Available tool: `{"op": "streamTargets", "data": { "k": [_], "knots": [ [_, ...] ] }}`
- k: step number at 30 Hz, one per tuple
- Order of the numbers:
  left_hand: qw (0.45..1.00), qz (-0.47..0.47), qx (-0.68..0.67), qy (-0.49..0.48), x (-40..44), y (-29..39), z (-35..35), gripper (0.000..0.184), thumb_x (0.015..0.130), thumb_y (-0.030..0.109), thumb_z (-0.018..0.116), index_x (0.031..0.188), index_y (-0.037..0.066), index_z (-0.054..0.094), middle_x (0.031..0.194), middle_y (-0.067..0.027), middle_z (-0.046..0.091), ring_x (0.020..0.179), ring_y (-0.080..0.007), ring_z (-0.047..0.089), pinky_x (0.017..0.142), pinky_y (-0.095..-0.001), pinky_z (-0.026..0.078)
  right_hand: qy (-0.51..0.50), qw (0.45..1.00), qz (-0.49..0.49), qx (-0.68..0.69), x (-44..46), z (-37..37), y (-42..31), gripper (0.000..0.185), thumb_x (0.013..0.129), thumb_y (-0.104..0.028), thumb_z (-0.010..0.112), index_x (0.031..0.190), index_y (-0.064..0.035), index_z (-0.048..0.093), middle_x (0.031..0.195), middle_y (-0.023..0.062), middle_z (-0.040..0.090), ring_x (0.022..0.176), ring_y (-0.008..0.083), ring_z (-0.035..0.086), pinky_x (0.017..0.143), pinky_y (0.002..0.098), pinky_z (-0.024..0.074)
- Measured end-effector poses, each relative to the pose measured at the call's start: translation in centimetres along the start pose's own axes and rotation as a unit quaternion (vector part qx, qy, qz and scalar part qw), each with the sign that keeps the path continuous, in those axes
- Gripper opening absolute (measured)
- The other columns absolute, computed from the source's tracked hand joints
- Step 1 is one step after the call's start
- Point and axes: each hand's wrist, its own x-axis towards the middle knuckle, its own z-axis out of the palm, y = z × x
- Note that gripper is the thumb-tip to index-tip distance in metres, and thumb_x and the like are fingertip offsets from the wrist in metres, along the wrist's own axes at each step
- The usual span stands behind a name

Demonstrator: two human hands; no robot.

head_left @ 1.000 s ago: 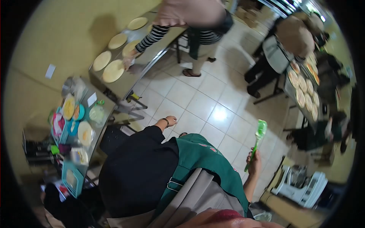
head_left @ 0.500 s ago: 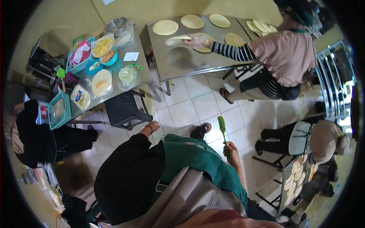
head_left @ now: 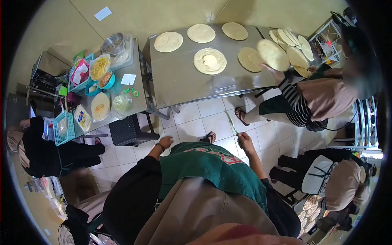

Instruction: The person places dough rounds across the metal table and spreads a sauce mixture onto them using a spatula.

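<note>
My right hand (head_left: 246,143) is closed around the handle of a green spatula (head_left: 230,121), held out in front of me over the floor. Its blade is turned nearly edge-on now. Near the black plastic stool (head_left: 128,131), my left hand (head_left: 165,143) hangs with loosely bent fingers and nothing visible in it. Ahead, several round flat dough discs (head_left: 168,42) lie on a metal table (head_left: 175,87). One disc (head_left: 210,61) there has a pale layer in its middle.
A co-worker (head_left: 322,96) at the right end of the table handles a dough disc (head_left: 272,55). The left table holds a bowl of fries (head_left: 100,67), a filled flatbread (head_left: 101,107), green scissors (head_left: 132,92) and a teal basket (head_left: 64,128). Other people stand at both sides.
I am closer to the metal table. The spatula has turned from face-on to nearly edge-on. The co-worker has moved right, from holding a disc over the table's left to the discs at its right.
</note>
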Motion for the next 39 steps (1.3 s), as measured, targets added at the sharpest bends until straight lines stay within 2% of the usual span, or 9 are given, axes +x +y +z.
{"op": "streamTargets", "data": {
  "k": [2,5,9,15,22,29,34,37,39],
  "knots": [
    [0.998,0.021,-0.042,0.047,4.2,5.7,-2.5,0.036,0.085,0.028,0.060,0.112,0.005,0.061,0.091,-0.0104,0.066,0.082,-0.0220,0.064,0.075,-0.0339,0.050,0.010,1.000,-0.012,-0.009,2.1,-1.7,-1.5,0.017,0.093,-0.023,0.053,0.094,-0.0057,0.055,0.064,-0.0014,0.048,0.046,0.0053,0.038,0.040,0.0211,0.0287],
    [0.888,-0.033,-0.454,0.061,9.8,13.8,-5.9,0.029,0.087,0.023,0.062,0.110,0.006,0.061,0.091,-0.0038,0.065,0.080,-0.0153,0.063,0.069,-0.0306,0.051,0.017,1.000,-0.014,0.002,3.5,-4.1,-2.9,0.016,0.094,-0.024,0.051,0.095,-0.0076,0.053,0.066,-0.0012,0.048,0.046,0.0061,0.039,0.040,0.0211,0.0296],
    [0.763,-0.065,-0.637,0.083,19.4,19.7,-9.5,0.040,0.088,0.024,0.061,0.122,0.005,0.051,0.104,-0.0088,0.060,0.094,-0.0241,0.061,0.080,-0.0385,0.053,0.062,0.998,-0.007,-0.001,3.2,-6.3,-3.0,0.017,0.094,-0.023,0.052,0.096,-0.0063,0.053,0.066,-0.0009,0.048,0.047,0.0063,0.040,0.041,0.0209,0.0311],
    [0.694,-0.169,-0.674,0.189,32.1,26.1,-13.4,0.043,0.089,0.029,0.056,0.123,0.004,0.047,0.116,-0.0164,0.053,0.108,-0.0308,0.053,0.088,-0.0470,0.048,0.157,0.987,0.021,0.007,-1.1,-8.7,-1.3,0.019,0.094,-0.022,0.053,0.095,-0.0038,0.054,0.064,-0.0012,0.048,0.047,0.0055,0.041,0.040,0.0210,0.0315],
    [0.703,-0.263,-0.619,0.232,37.8,29.1,-14.5,0.051,0.075,0.015,0.073,0.116,-0.004,0.050,0.109,-0.0209,0.062,0.100,-0.0250,0.063,0.071,-0.0370,0.053,0.220,0.974,0.038,0.044,-3.7,-8.2,1.5,0.019,0.094,-0.022,0.053,0.096,-0.0025,0.054,0.061,-0.0002,0.048,0.044,0.0057,0.042,0.038,0.0220,0.0333],
    [0.732,-0.166,-0.596,0.285,32.1,29.7,-17.6,0.066,0.068,-0.002,0.075,0.124,0.003,0.041,0.098,-0.0140,0.060,0.081,-0.0214,0.062,0.060,-0.0342,0.053,0.217,0.969,-0.035,-0.114,0.9,-4.0,-4.2,0.018,0.092,-0.017,0.055,0.104,-0.0030,0.057,0.066,0.0011,0.050,0.055,0.0092,0.045,0.049,0.0245,0.0361],
    [0.776,-0.047,-0.555,0.297,26.3,17.7,-19.2,0.078,0.068,-0.001,0.075,0.134,0.001,0.033,0.101,-0.0141,0.058,0.087,-0.0215,0.061,0.074,-0.0306,0.052,0.141,0.841,-0.300,-0.427,7.6,3.5,-12.4,0.033,0.085,-0.004,0.056,0.118,-0.0107,0.060,0.079,0.0124,0.054,0.066,0.0289,0.055,0.060,0.0376,0.0450],
    [0.859,-0.031,-0.383,0.339,22.2,10.7,-19.3,0.085,0.074,0.002,0.071,0.142,0.002,0.021,0.112,-0.0172,0.052,0.105,-0.0223,0.055,0.085,-0.0358,0.048,0.023,0.773,-0.365,-0.519,12.0,9.4,-15.6,0.040,0.081,-0.002,0.056,0.119,-0.0143,0.059,0.076,0.0116,0.051,0.068,0.0288,0.056,0.060,0.0384,0.0471],
    [0.842,-0.043,-0.425,0.329,18.8,9.6,-19.7,0.083,0.078,0.008,0.069,0.143,0.005,0.019,0.118,-0.0174,0.050,0.107,-0.0225,0.054,0.083,-0.0352,0.049,-0.041,0.720,-0.403,-0.564,15.7,12.7,-15.9,0.047,0.077,-0.001,0.055,0.122,-0.0167,0.058,0.079,0.0103,0.051,0.069,0.0272,0.057,0.061,0.0375,0.0487]
  ]
}}
